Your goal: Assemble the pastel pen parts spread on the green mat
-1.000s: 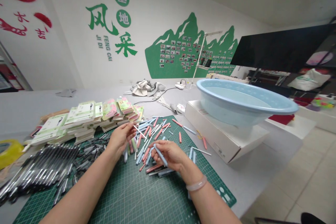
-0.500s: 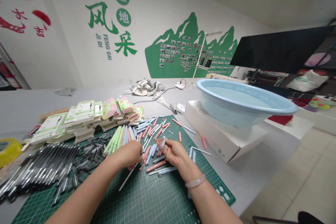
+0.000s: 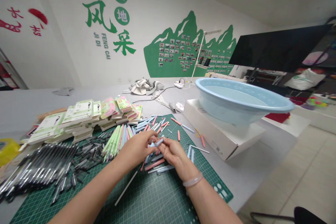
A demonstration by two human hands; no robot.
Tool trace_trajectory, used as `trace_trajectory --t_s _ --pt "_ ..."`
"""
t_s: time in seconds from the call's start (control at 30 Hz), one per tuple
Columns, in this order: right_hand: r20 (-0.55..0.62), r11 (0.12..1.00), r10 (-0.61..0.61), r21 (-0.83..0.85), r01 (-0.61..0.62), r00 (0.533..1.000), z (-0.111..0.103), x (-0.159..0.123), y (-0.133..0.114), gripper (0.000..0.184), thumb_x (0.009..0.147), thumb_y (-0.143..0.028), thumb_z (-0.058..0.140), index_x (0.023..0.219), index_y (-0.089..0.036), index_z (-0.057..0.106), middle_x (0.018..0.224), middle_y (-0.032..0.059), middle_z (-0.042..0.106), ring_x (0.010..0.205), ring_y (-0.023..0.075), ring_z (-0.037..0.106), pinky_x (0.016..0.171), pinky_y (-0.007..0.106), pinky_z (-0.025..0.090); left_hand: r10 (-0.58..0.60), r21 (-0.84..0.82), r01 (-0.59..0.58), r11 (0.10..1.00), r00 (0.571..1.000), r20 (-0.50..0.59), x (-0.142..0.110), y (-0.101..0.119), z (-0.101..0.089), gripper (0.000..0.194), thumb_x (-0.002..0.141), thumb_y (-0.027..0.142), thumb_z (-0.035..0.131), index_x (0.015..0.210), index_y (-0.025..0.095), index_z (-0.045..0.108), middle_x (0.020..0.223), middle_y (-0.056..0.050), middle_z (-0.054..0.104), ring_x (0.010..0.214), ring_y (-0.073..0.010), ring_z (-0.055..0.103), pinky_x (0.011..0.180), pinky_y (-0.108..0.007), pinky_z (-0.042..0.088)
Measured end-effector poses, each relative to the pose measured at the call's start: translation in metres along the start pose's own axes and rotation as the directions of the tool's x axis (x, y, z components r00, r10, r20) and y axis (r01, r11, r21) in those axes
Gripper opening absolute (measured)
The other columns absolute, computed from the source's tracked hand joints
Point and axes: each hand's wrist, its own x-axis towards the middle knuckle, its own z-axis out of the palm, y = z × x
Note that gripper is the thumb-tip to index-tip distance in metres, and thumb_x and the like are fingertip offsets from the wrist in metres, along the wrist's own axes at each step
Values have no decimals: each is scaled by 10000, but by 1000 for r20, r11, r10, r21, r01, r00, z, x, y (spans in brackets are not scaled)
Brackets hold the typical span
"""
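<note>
Black pens (image 3: 43, 164): side by side in a row, perhaps to stay tidy.
Green pens (image 3: 116, 140): together on the green mat (image 3: 147, 196), likely easy to reach.
Left hand (image 3: 138, 148): fingers bent close to the blue piece (image 3: 159, 142); I cannot tell if they grip it.
Blue piece: up between both hands, over pen parts (image 3: 156, 164), maybe to see it well.
Right hand (image 3: 174, 153): pinches the blue piece, likely to keep it still.
Blue tub (image 3: 220, 108): on a white box (image 3: 204, 131), perhaps to leave room.
</note>
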Motion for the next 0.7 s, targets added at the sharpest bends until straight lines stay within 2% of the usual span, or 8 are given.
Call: trace_trajectory --t_s 0.13,0.2,0.27,0.33,0.47,0.53,0.7 --pt "-46 999 23 46 -21 999 3 -2 -2 116 827 -41 437 858 -84 541 757 90 681 751 163 685 763 303 550 89 -82 -98 992 990 -109 4 3 5 164 778 294 542 890 233 646 868 -28 651 798 -170 580 698 -257 423" --pt "-64 996 41 79 -36 997 7 -5 -4 117 860 -65 413 896 -78 524 782 107 677 778 176 684 753 318 560 61 -129 -84 988 984 -168 6 -1 2 172 787 310 528 874 221 647 842 -24 651 770 -166 580 681 -259 430" --pt "-67 994 45 98 -39 997 11 -9 -6 126 866 -60 409 938 -54 513 843 147 672 840 197 681 755 317 563 -26 -220 -17 975 981 -192 9 -7 -3 187 781 333 529 866 212 644 799 -16 647 719 -160 580 623 -249 436" --pt "-64 993 49 112 -41 997 13 -11 -9 152 876 -79 408 977 -22 506 919 198 656 909 225 668 762 319 563 -143 -377 78 923 979 -147 12 -17 -7 222 763 370 541 866 198 637 722 -7 629 634 -150 568 540 -236 429" --pt "-23 991 62 123 -59 998 15 -15 -12 277 902 -190 393 1035 29 497 1034 283 610 1008 286 627 774 347 561 -299 -680 190 708 953 -45 17 -36 -10 304 682 420 613 840 160 627 663 -1 597 572 -129 534 489 -219 417" --pt "3 992 56 110 -56 998 16 -16 -13 281 869 -151 408 1051 43 499 1053 296 604 1026 300 616 790 362 555 -340 -739 205 641 940 -34 18 -43 -10 316 653 415 643 828 153 623 695 -8 598 607 -130 539 506 -215 420" --pt "38 999 5 38 -7 999 15 -17 -13 312 747 -27 453 1040 58 520 1039 294 621 1009 298 626 839 365 535 -350 -781 234 579 936 20 18 -48 -10 315 657 400 653 843 150 605 735 -24 596 679 -152 568 530 -218 435"
